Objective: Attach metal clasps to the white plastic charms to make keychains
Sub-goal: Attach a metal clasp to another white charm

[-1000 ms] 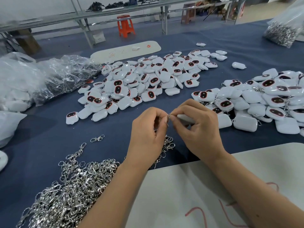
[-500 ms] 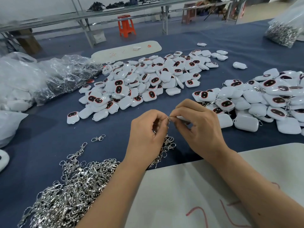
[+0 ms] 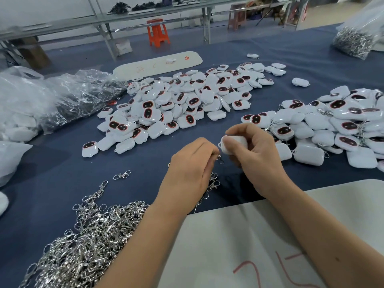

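My right hand [image 3: 256,161] grips a white plastic charm [image 3: 233,144] with its small loop pointing left. My left hand [image 3: 191,173] pinches a metal clasp [image 3: 220,159], whose hook shows just below and left of the charm, a small gap apart from it. More clasps dangle under my left hand. A large pile of loose charms [image 3: 187,102] lies beyond my hands. A second pile of charms with clasps on them [image 3: 332,125] spreads to the right. A heap of silver clasps [image 3: 83,242] lies at the near left.
A white foam sheet with red marks [image 3: 259,246] covers the near table edge under my forearms. Clear plastic bags [image 3: 52,100] sit at the left. A bag of clasps [image 3: 353,40] stands at the far right. One stray clasp [image 3: 122,175] lies on the blue cloth.
My hands have drawn apart: the right hand lifted the charm up and right, and the clasp in my left hand has dropped slightly below it.
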Available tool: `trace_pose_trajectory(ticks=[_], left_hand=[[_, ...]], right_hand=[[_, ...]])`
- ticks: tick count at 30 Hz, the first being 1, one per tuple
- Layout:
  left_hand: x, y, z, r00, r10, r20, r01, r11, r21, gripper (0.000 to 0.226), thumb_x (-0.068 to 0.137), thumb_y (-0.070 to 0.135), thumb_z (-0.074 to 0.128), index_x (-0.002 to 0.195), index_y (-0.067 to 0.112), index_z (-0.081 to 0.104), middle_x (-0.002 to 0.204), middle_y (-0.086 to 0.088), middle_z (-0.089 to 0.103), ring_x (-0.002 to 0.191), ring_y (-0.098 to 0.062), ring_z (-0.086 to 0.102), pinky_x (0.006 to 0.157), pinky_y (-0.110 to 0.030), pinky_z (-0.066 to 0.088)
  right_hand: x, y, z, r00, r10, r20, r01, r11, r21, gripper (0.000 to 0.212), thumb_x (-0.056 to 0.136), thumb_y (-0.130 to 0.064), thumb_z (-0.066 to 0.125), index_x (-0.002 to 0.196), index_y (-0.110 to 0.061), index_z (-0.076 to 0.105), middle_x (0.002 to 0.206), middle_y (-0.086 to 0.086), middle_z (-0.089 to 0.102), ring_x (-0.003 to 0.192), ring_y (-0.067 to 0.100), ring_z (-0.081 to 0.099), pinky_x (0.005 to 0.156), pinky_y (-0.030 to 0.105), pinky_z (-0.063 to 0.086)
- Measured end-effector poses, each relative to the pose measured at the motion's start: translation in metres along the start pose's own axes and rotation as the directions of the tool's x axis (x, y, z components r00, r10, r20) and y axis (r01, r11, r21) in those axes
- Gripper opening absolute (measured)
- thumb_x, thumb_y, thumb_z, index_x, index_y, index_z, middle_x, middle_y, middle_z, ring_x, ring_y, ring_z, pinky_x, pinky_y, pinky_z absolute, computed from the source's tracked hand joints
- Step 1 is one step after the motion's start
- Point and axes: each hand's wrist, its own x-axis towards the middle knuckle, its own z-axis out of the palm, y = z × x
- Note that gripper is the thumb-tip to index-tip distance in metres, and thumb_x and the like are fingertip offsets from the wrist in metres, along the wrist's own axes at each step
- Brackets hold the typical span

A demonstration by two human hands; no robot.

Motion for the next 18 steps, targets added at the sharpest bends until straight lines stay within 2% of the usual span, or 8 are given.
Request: trace_pose_trajectory(ticks=[4, 10, 16, 18], left_hand=[[0.0000, 0.0000, -0.0003, 0.999, 0.004, 0.034, -0.004, 1.000, -0.005, 0.012, 0.101, 0.000, 0.059, 0.091, 0.003, 0.064, 0.087, -0.003, 0.059, 0.076, -0.022, 0.053, 0.069, -0.042, 0.047], [0.0003, 0.0022, -0.0010, 0.998, -0.013, 0.064, 0.014, 1.000, -0.012, 0.011, 0.101, -0.001, 0.058, 0.091, 0.002, 0.064, 0.086, -0.003, 0.058, 0.075, -0.022, 0.052, 0.068, -0.047, 0.047], [0.0003, 0.0044, -0.0007, 0.997, -0.015, 0.080, 0.015, 1.000, 0.000, 0.011, 0.100, -0.003, 0.059, 0.091, 0.000, 0.065, 0.086, -0.006, 0.060, 0.074, -0.025, 0.054, 0.068, -0.048, 0.048], [0.0000, 0.0045, -0.0005, 0.997, -0.017, 0.074, 0.016, 1.000, 0.008, 0.011, 0.100, -0.003, 0.059, 0.091, -0.001, 0.065, 0.086, -0.007, 0.060, 0.073, -0.026, 0.054, 0.067, -0.049, 0.047]], right_hand=[[0.0014, 0.0014, 0.0022, 1.000, 0.008, -0.020, -0.009, 0.998, -0.065, 0.015, 0.087, -0.036, 0.066, 0.079, -0.025, 0.072, 0.066, -0.011, 0.065, 0.058, 0.005, 0.054, 0.060, 0.029, 0.044], [0.0026, 0.0013, 0.0029, 0.999, 0.013, -0.031, -0.017, 0.991, -0.133, 0.021, 0.091, -0.031, 0.062, 0.074, -0.020, 0.067, 0.064, -0.012, 0.063, 0.057, 0.003, 0.051, 0.059, 0.028, 0.041], [0.0023, 0.0031, 0.0026, 1.000, -0.013, -0.011, 0.010, 0.979, -0.202, 0.022, 0.096, -0.024, 0.063, 0.075, -0.019, 0.066, 0.058, -0.016, 0.058, 0.052, 0.001, 0.048, 0.050, 0.013, 0.036], [0.0021, 0.0020, 0.0030, 1.000, -0.027, -0.009, 0.024, 0.972, -0.234, 0.022, 0.096, -0.022, 0.063, 0.075, -0.018, 0.066, 0.059, -0.015, 0.059, 0.053, 0.001, 0.048, 0.051, 0.012, 0.037]])
